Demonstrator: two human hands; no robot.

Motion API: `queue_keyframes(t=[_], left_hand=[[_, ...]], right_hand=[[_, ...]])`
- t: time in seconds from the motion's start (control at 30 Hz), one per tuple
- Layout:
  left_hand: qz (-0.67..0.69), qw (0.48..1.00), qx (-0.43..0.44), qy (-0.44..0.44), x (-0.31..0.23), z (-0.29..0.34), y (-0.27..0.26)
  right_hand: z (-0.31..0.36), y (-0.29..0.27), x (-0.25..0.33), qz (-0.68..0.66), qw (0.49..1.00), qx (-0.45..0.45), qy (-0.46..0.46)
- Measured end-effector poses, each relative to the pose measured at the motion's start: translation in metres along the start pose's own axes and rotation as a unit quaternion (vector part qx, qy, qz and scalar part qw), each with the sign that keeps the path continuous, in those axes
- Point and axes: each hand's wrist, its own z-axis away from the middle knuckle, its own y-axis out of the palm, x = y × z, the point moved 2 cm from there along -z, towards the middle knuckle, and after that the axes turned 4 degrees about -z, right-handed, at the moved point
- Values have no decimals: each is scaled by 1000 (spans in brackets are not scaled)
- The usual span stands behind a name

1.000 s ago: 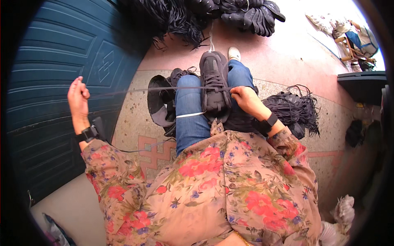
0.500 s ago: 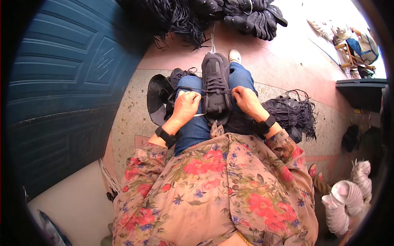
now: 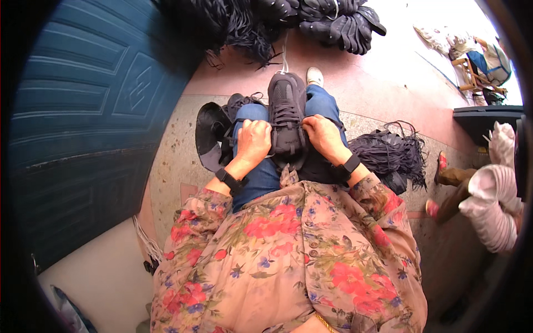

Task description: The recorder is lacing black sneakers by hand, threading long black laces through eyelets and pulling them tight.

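A dark grey shoe upper (image 3: 287,119) lies between my knees, its toe pointing away from me. Dark shoelaces (image 3: 285,114) criss-cross its front. At its left edge my left hand (image 3: 255,140) is closed, fingertips pinching a lace against the side. My right hand (image 3: 323,133) is closed in the same way at the right edge, thumb and forefinger on the lace. The lace ends themselves are mostly hidden by my fingers. White string (image 3: 285,60) runs from the toe end toward the far pile.
Bundled black shoe parts (image 3: 344,28) lie at the far side, and a heap of dark laced pieces (image 3: 388,158) sits by my right leg. More black pieces (image 3: 211,133) are at my left. A blue panelled door (image 3: 94,122) stands left. At right, someone carries stacked white pieces (image 3: 491,194).
Both hands have drawn in closer to the shoe's edges, the right one most, from pulling the laces outward. At right, the person with the white pieces has moved farther forward.
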Motion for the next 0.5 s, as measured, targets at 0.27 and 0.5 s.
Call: queue_keyframes(t=[0.27,0.5], left_hand=[[-16,998,-9,-56,-15,6,1],[-43,999,3,26,-24,6,-15]], right_hand=[[4,-3,10,188,980,-41,-45],[14,5,5,115,992,-40,-23]])
